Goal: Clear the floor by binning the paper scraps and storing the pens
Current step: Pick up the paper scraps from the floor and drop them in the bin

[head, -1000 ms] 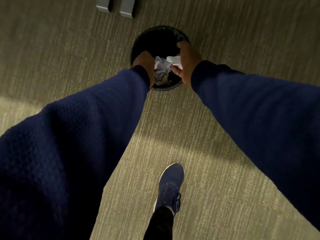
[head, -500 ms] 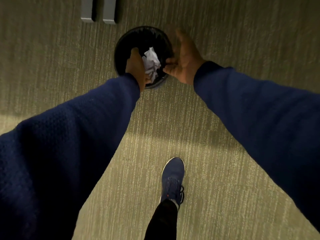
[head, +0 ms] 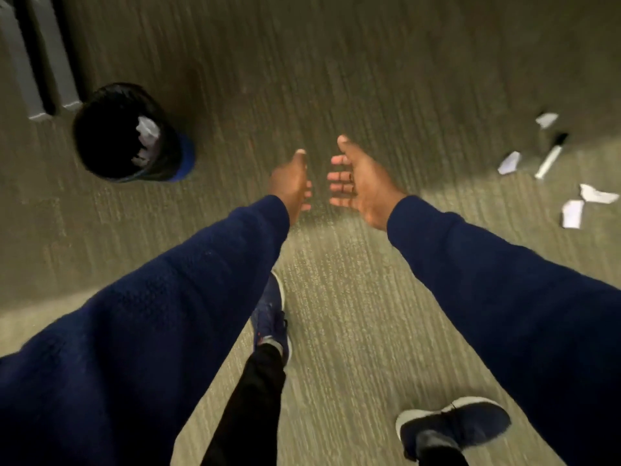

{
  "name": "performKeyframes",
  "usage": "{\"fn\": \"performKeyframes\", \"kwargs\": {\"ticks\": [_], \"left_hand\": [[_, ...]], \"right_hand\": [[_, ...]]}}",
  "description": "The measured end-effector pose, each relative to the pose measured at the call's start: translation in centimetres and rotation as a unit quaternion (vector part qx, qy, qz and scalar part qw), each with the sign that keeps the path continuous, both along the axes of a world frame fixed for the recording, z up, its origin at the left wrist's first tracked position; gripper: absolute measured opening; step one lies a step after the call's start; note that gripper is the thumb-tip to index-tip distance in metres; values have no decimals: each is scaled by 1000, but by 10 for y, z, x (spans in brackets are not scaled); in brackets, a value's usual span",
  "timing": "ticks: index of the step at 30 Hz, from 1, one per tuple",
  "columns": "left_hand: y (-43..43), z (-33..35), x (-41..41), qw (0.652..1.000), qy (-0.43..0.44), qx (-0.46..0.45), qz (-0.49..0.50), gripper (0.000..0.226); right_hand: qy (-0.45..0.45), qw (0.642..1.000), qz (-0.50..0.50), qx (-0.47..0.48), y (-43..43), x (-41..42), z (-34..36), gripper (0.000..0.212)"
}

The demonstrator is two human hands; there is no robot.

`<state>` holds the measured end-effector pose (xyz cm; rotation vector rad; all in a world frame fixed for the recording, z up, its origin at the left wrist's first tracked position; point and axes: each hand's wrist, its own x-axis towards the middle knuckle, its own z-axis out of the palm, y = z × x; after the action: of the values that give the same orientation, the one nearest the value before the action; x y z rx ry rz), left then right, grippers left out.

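Observation:
A black round bin stands on the carpet at the left, with crumpled white paper inside it. My left hand and my right hand hang in the middle of the view, both with relaxed fingers and holding nothing, well to the right of the bin. At the far right several white paper scraps lie on the floor around a white pen with a black cap.
Two grey furniture legs stand at the top left, just behind the bin. My two dark blue shoes are on the green-grey carpet below my arms.
Both hands let go of the crumpled paper over the bin and pulled away to the right. The paper now lies in the bin. My view swung right, bringing the scraps and pen into sight.

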<state>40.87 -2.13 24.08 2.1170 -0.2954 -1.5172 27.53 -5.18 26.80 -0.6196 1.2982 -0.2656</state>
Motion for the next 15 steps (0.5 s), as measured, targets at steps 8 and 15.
{"fn": "performKeyframes", "kwargs": {"ticks": [8, 15], "left_hand": [[15, 43, -291, 986, 35, 3, -161, 46], [-4, 54, -449, 948, 4, -17, -318, 51]], "right_hand": [[148, 987, -27, -56, 61, -280, 43, 56], [237, 965, -100, -59, 95, -462, 51, 58]]}}
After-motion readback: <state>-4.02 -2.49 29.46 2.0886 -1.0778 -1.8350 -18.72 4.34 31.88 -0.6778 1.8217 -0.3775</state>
